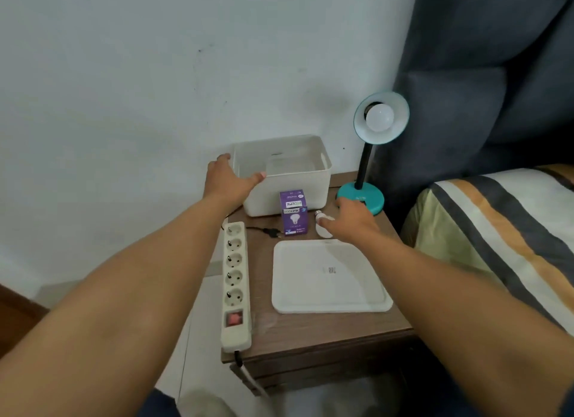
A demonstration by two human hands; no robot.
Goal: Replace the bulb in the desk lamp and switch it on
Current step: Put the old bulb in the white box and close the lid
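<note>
A teal desk lamp stands at the back right of the bedside table, its shade tilted toward me with a white bulb in the socket. A loose white bulb lies on the table beside a purple bulb box. My right hand hovers over the loose bulb and the lamp base, fingers spread and partly covering the bulb. My left hand rests open against the left corner of a white bin.
A white tray lid lies flat on the wooden table. A white power strip with a red switch runs along the left edge, a black plug lying near it. A striped bed and dark headboard stand on the right.
</note>
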